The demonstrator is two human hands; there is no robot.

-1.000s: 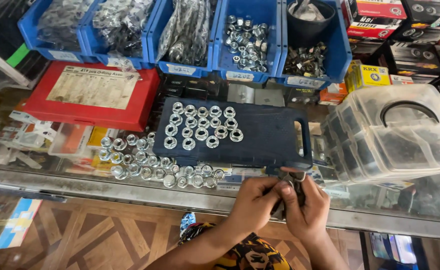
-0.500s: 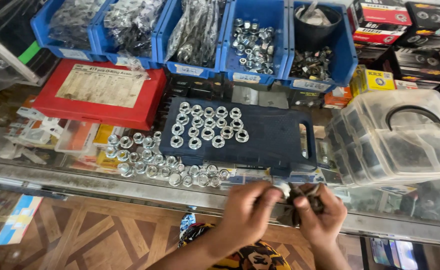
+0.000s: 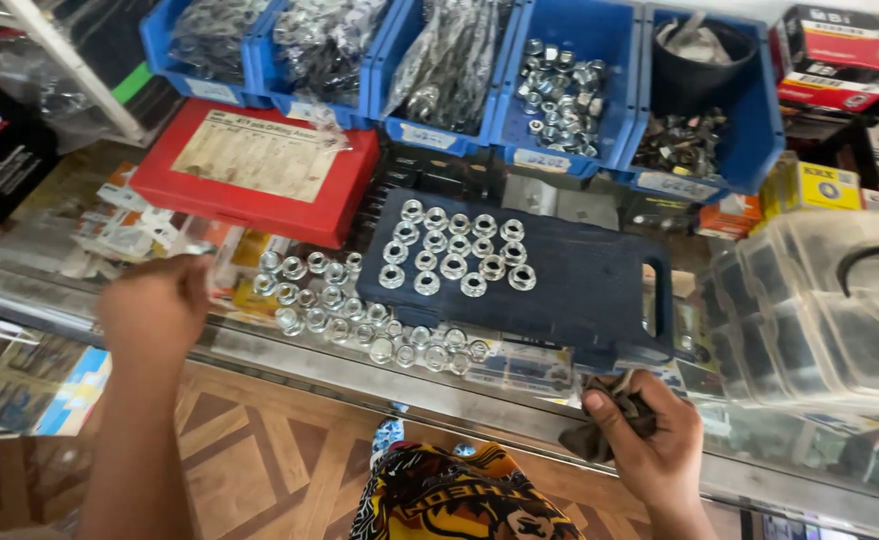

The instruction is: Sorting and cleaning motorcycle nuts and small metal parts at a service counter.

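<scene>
At 6 o'clock of the dark blue plastic case, a dark crumpled rag is clamped in the right hand. Left hand is blurred at 9 o'clock of the loose shiny flange nuts on the glass table; its grip cannot be told. Nuts are best wiped singly, rows kept undisturbed.

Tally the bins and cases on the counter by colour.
Blue bins: 5
Red case: 1
Dark blue case: 1
Clear organiser box: 1
Total: 8
</scene>
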